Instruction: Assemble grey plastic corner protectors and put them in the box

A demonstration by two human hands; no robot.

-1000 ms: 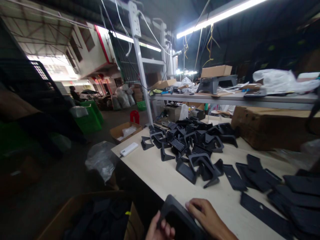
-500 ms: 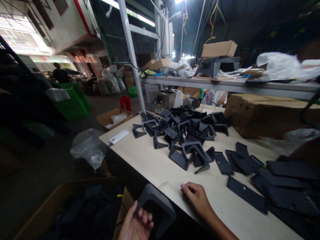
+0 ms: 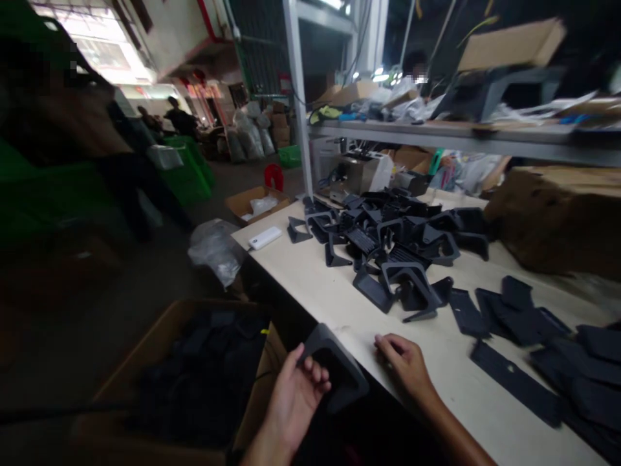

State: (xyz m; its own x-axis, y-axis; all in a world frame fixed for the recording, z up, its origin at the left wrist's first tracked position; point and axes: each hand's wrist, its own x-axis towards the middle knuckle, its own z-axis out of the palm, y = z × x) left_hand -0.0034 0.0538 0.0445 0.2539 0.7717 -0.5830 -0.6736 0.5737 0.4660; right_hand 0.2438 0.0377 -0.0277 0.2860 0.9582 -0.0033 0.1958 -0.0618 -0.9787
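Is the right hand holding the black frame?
No, the right hand holds nothing and is at the pale tabletop, while the left hand grasps the black frame.

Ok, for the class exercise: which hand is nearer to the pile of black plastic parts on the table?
Right. The right hand is over the table, just short of the pile; the left hand is farther, beyond the table edge, holding a black plastic frame.

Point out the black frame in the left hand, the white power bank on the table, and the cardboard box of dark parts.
black frame (image 3: pixel 352 374): head view, on its outer bar.
white power bank (image 3: pixel 264 237): head view, on its top face.
cardboard box (image 3: pixel 204 303): head view, on its far rim.
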